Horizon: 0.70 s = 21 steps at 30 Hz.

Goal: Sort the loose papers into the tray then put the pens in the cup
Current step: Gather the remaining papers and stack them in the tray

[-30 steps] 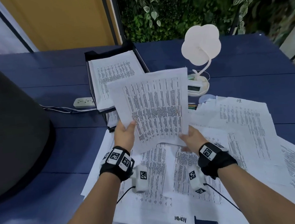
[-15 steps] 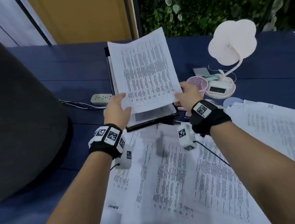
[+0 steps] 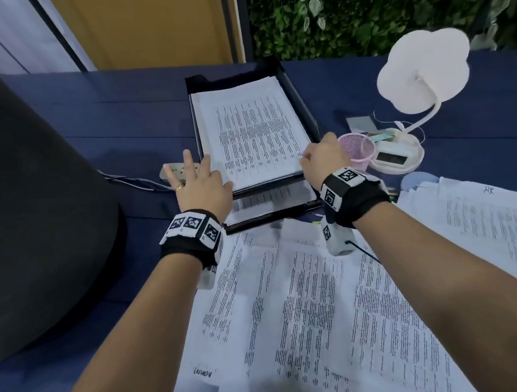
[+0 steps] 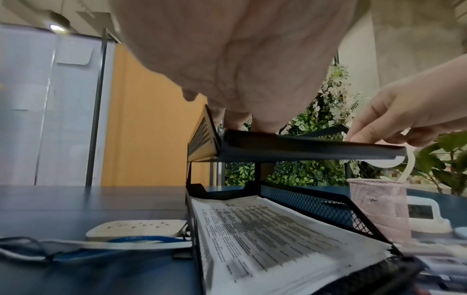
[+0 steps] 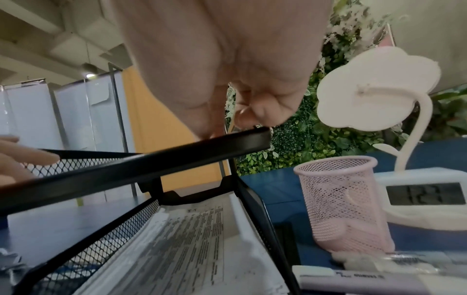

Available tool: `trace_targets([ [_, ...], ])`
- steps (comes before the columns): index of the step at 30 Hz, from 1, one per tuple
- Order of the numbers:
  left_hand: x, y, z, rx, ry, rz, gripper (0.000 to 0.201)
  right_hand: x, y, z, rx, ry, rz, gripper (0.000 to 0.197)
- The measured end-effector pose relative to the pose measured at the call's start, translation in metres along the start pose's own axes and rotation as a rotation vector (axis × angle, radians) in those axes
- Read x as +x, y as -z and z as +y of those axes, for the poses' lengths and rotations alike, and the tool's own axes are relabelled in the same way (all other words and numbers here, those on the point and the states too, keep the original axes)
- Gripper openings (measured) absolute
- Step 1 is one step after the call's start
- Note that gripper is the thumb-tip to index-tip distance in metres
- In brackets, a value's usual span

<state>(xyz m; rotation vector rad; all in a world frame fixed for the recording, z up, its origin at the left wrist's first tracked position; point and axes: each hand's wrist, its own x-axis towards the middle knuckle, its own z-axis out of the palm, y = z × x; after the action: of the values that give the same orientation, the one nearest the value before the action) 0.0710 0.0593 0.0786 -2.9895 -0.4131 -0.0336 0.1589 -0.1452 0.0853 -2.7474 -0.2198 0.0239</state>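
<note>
Printed sheet [image 3: 255, 133] lies atop the stack in the tray's [image 3: 300, 104] upper tier, near the desk's far edge. Left hand [image 3: 201, 182] spread flat at its near-left corner; right hand [image 3: 322, 155] pinches the near-right corner. Risk: lifting drags the sheet askew, overhanging the front lip.

Both hands sit at the near corners of the upper tray [image 3: 297, 98]. Right side is tight: pink mesh cup [image 3: 360, 151] stands just beside the right hand [image 3: 322, 159], lamp base [image 3: 399, 157] beyond. Left of the left hand [image 3: 201, 185]: power strip [image 3: 175, 171] and cable, then bare worktop [image 3: 113, 121]. Loose papers [image 3: 307, 301] cover the near worktop.
</note>
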Motion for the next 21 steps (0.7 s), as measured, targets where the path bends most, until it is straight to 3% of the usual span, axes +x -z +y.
trace_targets([
  [5, -0.014, -0.005, 0.013, -0.233, 0.042, 0.076, 0.034, -0.025, 0.006, 0.024, 0.245, -0.033, 0.099, 0.021],
  [9, -0.042, -0.01, 0.043, -0.334, -0.04, 0.115, 0.031, -0.057, 0.001, 0.061, 0.295, -0.096, 0.094, 0.02],
  [12, -0.064, -0.016, 0.07, -0.364, -0.092, 0.071, 0.044, -0.081, -0.01, 0.096, 0.268, -0.149, 0.032, 0.02],
  [16, -0.087, -0.024, 0.108, -0.36, -0.21, -0.006, 0.046, -0.114, -0.019, 0.145, 0.203, -0.358, -0.112, 0.022],
  [21, -0.107, -0.041, 0.15, -0.533, -0.294, -0.271, 0.046, -0.155, -0.013, 0.204, 0.044, -0.571, -0.279, 0.033],
])
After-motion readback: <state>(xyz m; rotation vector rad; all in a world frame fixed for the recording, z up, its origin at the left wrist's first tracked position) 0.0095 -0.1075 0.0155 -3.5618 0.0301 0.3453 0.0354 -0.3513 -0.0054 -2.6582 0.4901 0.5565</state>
